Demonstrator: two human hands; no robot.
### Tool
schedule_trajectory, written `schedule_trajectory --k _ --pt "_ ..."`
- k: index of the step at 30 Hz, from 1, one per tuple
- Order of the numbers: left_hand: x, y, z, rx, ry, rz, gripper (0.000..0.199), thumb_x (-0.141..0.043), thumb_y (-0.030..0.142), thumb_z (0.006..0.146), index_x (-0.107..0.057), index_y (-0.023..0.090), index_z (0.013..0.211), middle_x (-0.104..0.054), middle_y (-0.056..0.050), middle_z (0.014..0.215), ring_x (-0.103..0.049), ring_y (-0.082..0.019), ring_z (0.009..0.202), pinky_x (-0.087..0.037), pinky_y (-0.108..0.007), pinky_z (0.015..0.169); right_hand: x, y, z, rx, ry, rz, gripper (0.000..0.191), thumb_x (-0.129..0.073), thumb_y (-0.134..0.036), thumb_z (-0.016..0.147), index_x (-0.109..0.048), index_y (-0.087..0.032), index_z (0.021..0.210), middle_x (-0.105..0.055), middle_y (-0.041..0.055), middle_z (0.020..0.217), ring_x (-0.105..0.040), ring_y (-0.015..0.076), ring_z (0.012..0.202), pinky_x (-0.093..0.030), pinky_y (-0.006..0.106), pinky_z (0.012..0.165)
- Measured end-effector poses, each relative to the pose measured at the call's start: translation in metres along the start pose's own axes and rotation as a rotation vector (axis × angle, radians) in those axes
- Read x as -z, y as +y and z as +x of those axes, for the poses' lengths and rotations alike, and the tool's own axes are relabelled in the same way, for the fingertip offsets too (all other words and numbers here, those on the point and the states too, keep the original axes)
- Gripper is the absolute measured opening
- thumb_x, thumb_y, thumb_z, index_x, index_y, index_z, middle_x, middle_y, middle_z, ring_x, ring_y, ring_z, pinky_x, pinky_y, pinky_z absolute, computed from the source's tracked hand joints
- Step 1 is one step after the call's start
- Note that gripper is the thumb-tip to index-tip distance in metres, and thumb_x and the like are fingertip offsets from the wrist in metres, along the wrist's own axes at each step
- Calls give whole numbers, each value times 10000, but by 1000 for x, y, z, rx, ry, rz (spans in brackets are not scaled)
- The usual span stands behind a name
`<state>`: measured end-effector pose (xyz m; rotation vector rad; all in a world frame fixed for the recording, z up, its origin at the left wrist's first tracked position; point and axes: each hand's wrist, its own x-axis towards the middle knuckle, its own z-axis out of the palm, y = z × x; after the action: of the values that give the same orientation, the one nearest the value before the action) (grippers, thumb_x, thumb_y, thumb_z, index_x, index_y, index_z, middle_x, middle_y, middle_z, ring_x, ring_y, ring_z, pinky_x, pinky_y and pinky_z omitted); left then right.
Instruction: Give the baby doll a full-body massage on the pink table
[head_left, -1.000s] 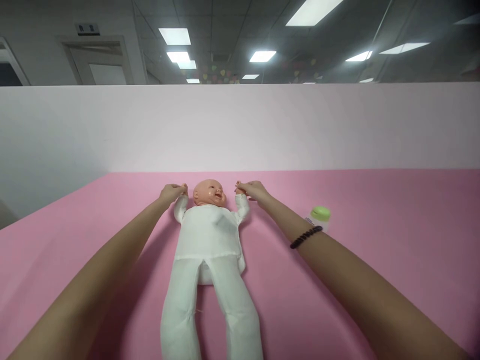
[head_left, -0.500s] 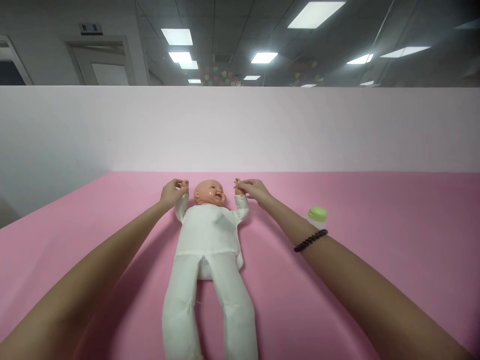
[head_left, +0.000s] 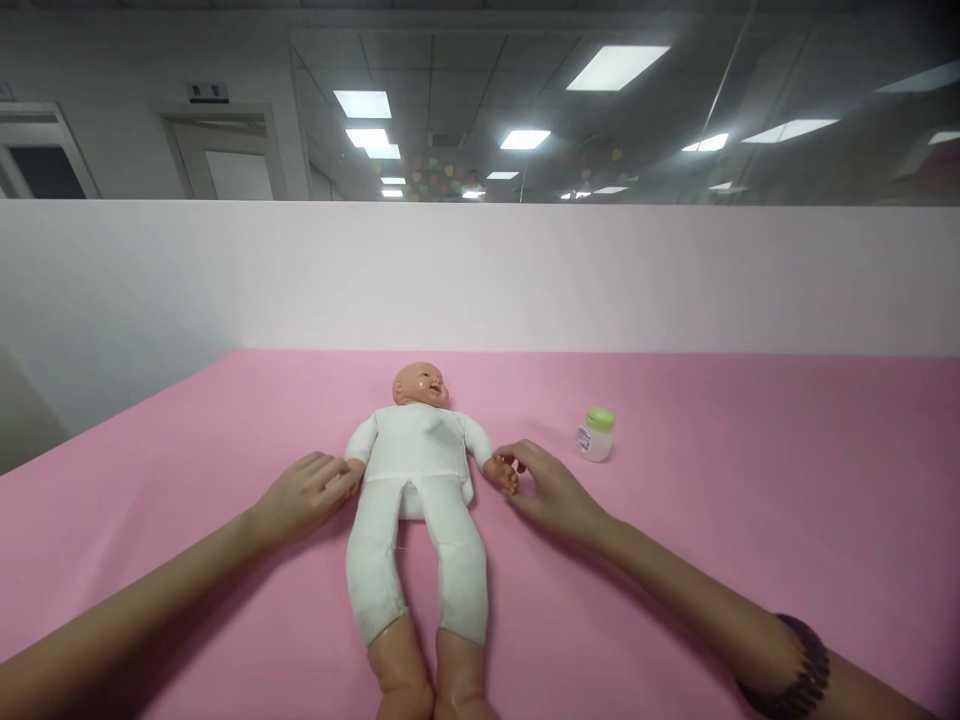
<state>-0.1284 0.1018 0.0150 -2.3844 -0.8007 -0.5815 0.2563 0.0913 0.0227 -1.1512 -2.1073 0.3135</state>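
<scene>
"Where's the doll (head_left: 416, 445)?"

"On its back on the bench (head_left: 750, 450). Your left hand (head_left: 307, 490) holds one of its hands (head_left: 356, 467); your right hand (head_left: 555, 490) touches the other (gripping or not, I can't tell). Guide its arms gently."

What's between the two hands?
Head view: between the left hand and right hand, the white-clothed plastic baby doll lies on its back on the pink surface.

Doll (head_left: 414, 470): cloth and plastic
Matt cloth body (head_left: 417, 445), glossy plastic head (head_left: 418, 384) at 12 o'clock; smooth plastic jar (head_left: 596, 440) at 3 o'clock.
</scene>
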Motion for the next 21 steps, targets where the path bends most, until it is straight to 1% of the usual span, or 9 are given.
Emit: schedule_trajectory --k 2,3,7,9,12,14,15,17,21 --pt "-2 3 -7 -52 -12 -9 243 -515 98 906 -611 261 1059 -708 -22 904 -644 -183 748 -495 -331 680 -6 3 -10 -7 -12 -27 127 -534 -116 792 -585 -222 843 -640 51 924 -598 199 851 -500 343 758" --pt "-3 3 -8 -37 6 -24 246 -524 96 901 -611 264 1057 -707 -17 896 -647 -180 744 -495 -328 680 -6 4 -12 -17 -5 -25 132 -534 -114 786 -586 -223 840 -641 50 926 -602 201 865 -504 342 762" --pt "-2 -7 2 161 117 -89 111 -544 172 890 -620 244 926 -658 -5 760 -617 -151 666 -474 -301 653 3 6 2 -66 50 45 261 -642 -216 762 -640 -214 1022 -685 68 991 -627 222 901 -517 368 790" --pt "0 -14 17 316 181 -145 113 -574 245 877 -609 229 983 -685 -33 847 -634 -164 727 -484 -302 669 12 6 22 -116 116 95 347 -703 -308 743 -661 -211 1074 -705 71 1026 -636 226 906 -516 381 808" --pt "-3 -28 50 670 309 -313 386 -638 377 839 -532 227 1178 -702 -60 1040 -649 -184 803 -512 -305 682 19 10 68 -247 244 228 378 -737 -371 718 -699 -204 1055 -724 69 1059 -646 216 913 -517 363 819" --pt "-14 -41 78 916 357 -459 505 -663 452 808 -488 230 1227 -695 -65 1122 -660 -186 815 -521 -302 673 16 18 104 -319 302 366 357 -726 -361 734 -711 -183 1042 -735 78 1078 -663 203 950 -519 327 844" --pt "-23 -48 91 1013 353 -512 512 -665 473 799 -490 229 1214 -694 -68 1146 -669 -190 825 -521 -302 671 12 24 122 -366 308 412 320 -714 -348 746 -719 -175 1016 -745 77 1060 -672 195 957 -517 301 846" --pt "-45 -64 116 1141 273 -529 441 -632 475 811 -528 230 1163 -697 -70 1179 -684 -205 876 -515 -311 700 1 38 153 -505 279 388 226 -688 -325 769 -733 -186 942 -758 51 1009 -684 174 940 -512 249 798" --pt "-94 -91 140 1230 22 -464 278 -568 453 841 -625 216 975 -744 -98 1050 -692 -274 935 -487 -352 705 -32 73 190 -705 254 266 193 -695 -344 754 -684 -167 677 -723 90 726 -691 231 799 -482 272 625"
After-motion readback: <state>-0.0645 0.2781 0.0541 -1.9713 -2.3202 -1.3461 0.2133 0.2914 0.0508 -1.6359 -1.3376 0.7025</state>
